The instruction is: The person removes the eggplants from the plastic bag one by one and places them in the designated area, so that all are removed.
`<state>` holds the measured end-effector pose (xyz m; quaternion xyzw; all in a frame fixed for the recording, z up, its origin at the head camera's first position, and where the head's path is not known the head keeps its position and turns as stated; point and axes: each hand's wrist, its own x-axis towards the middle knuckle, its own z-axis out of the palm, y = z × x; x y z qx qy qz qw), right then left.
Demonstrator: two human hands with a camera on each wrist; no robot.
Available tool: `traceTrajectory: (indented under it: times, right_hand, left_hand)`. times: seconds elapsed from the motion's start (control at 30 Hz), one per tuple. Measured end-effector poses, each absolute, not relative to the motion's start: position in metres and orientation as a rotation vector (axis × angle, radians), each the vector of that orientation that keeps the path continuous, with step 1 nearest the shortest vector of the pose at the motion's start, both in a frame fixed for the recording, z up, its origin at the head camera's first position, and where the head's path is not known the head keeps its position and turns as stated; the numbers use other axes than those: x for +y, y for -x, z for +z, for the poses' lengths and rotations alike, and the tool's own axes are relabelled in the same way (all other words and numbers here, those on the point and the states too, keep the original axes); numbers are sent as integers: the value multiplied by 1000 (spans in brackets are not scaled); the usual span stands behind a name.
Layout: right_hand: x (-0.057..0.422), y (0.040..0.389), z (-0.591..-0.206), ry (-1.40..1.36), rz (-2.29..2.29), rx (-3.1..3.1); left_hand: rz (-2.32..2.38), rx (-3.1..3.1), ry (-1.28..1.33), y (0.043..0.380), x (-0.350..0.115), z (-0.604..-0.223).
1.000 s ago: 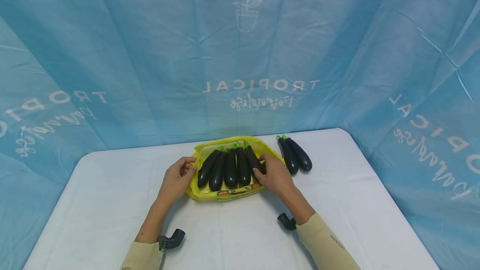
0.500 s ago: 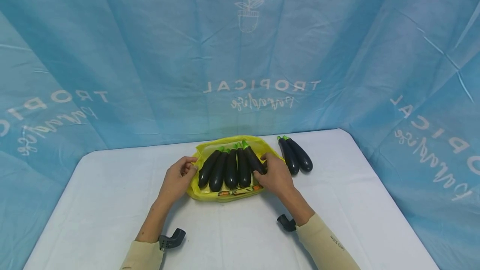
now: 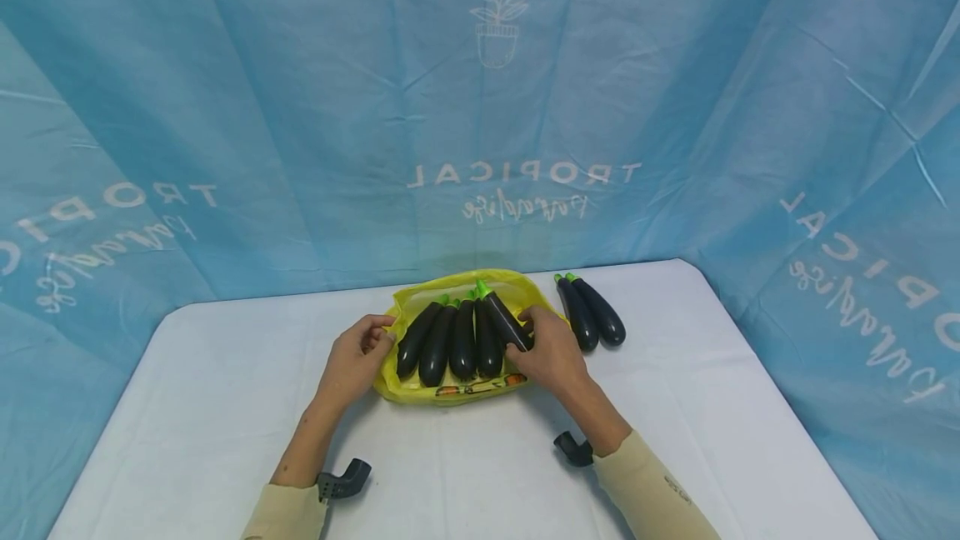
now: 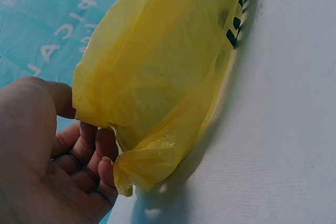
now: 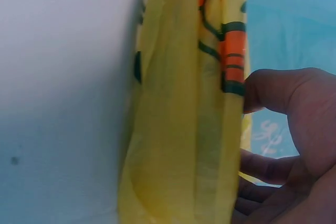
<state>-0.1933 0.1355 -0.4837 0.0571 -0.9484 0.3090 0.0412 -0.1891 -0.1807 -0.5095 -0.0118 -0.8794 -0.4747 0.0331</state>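
Lying slantwise in the right hand (image 3: 550, 350), between thumb and fingers, the held eggplant (image 3: 506, 320) angles inside the open yellow bag (image 3: 408, 394), its green stem end pointing away from the hands. The left hand (image 3: 360, 359) pinches the bag's opposite rim, fingers bent. Between the hands, four more eggplants (image 3: 436, 346) lie side by side in the bag, the nearest just beside the held one. Just beyond the right hand, outside the rim, rest two loose eggplants (image 3: 602, 309). White worktop (image 3: 465, 473) spreads wide to either side and toward the sleeves; its far edge runs close behind the bag, before a blue curtain (image 3: 450, 223).
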Motion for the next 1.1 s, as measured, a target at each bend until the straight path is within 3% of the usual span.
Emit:
traceTrajectory:
  times: [1.1]
  right_hand:
    - [150, 175, -439, -221, 1077, -2811]
  left_hand:
    - [-1456, -2719, 44, 188, -182, -513]
